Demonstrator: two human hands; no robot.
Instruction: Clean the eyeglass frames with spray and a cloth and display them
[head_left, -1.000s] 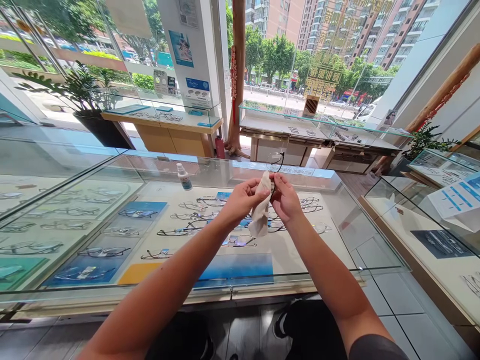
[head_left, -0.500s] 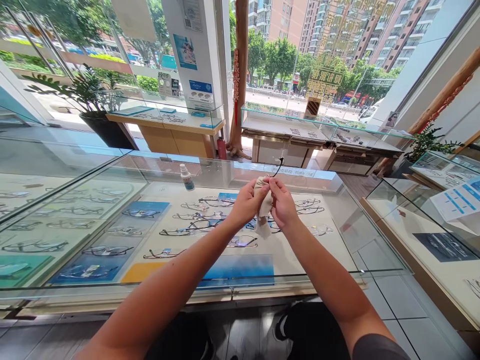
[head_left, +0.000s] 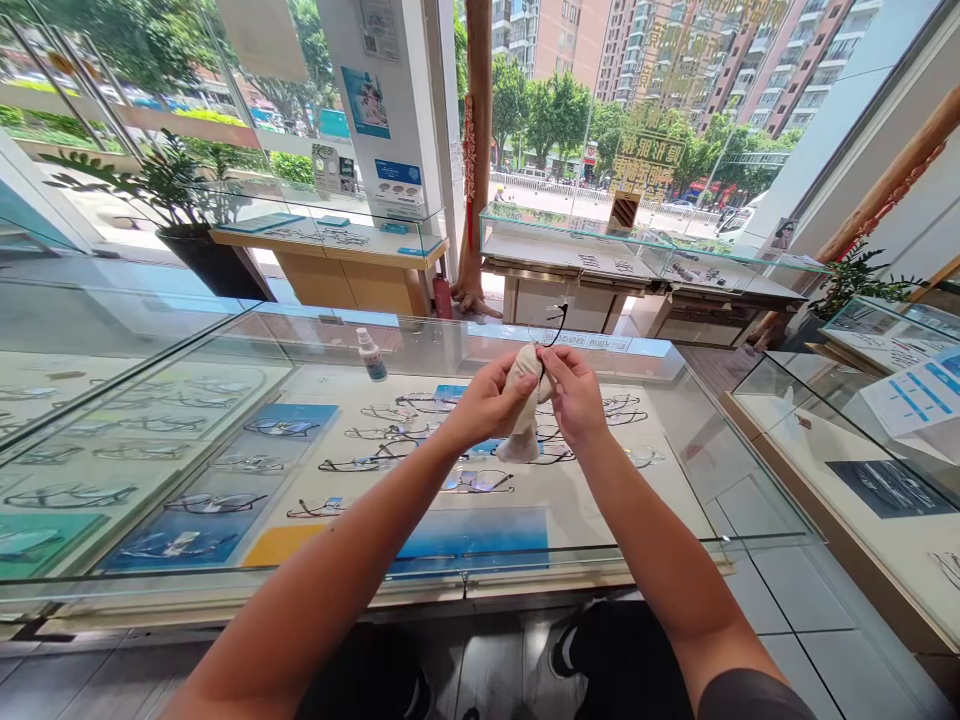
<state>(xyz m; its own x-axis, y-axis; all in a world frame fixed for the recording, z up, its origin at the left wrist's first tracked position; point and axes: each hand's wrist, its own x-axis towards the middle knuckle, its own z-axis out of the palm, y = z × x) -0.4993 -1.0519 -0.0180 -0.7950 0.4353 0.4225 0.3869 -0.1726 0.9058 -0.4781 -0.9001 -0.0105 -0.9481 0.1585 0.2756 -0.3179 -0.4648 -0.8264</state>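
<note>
Over the glass display case (head_left: 600, 560), both hands are close together around a pair of eyeglasses (head_left: 559, 322). My left hand (head_left: 491, 402) is closed on a pale cleaning cloth (head_left: 523, 405), which wraps part of the glasses and hangs below the fingers. My right hand (head_left: 574, 393) pinches the dark frame of the glasses beside the cloth. One dark temple arm sticks up above the fingers; the cloth and fingers hide much of the rest.
A small spray bottle (head_left: 371, 355) stands on the glass top, left of my hands. Rows of eyeglass frames (head_left: 281, 427) lie inside the case under the glass. Another glass case (head_left: 795, 420) stands to the right, with more cases (head_left: 352, 250) by the windows.
My left hand has shifted slightly left and the cloth now shows more broadly between the hands. The glasses have turned a little, with the temple arm standing more upright.
</note>
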